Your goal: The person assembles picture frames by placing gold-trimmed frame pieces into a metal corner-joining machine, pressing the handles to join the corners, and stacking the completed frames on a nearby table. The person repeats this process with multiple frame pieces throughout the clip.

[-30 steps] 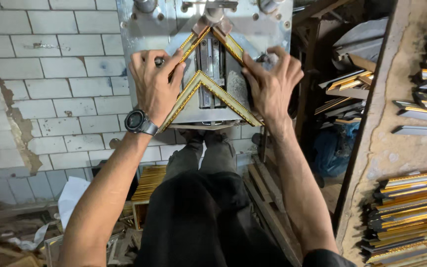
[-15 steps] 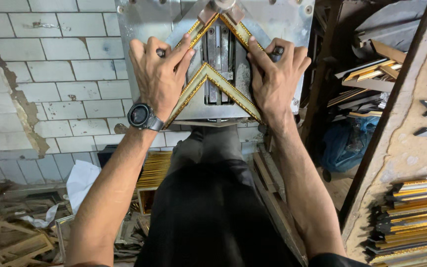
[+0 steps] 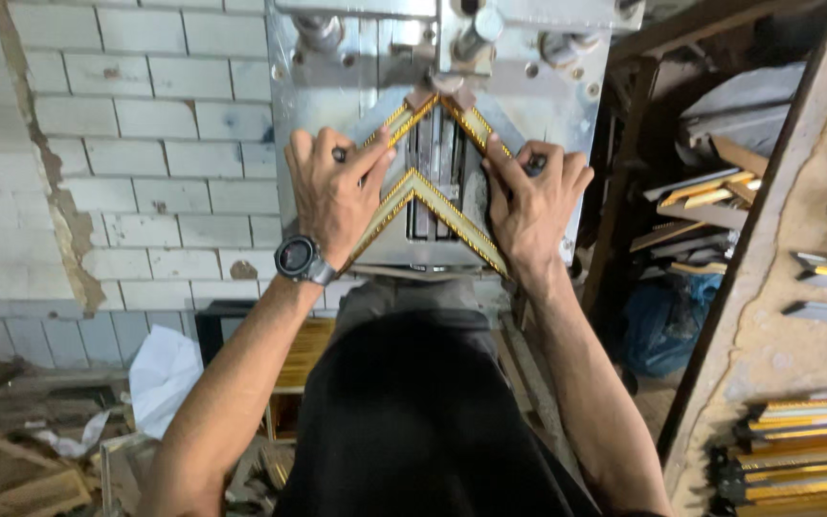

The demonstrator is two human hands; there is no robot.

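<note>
You are pressing two gold-edged, mitred lengths of picture-frame moulding (image 3: 430, 196) flat against the grey metal bed of a frame-joining machine (image 3: 337, 105), where they are meeting in a peak pointing toward twelve o'clock, right at the centre of the bed. Your left hand (image 3: 329, 196) is lying spread over the arm of the moulding running down toward seven o'clock, fingers splayed and pushing on it, with a dark round wristwatch (image 3: 297, 258) sitting on the wrist below. Your right hand (image 3: 533, 206) is doing the same on the arm slanting toward five o'clock, fingers wide and flat on the wood rather than curled around it. A second pair of gold-edged strips (image 3: 476, 123) is forming a smaller peak just above, toward twelve o'clock, under the machine's grey clamp heads (image 3: 461, 38). At nine o'clock a white-painted brick wall (image 3: 145, 144) is showing a crack. At three to four o'clock, wooden shelves (image 3: 768, 287) are holding stacks of gold moulding offcuts (image 3: 796, 450).
</note>
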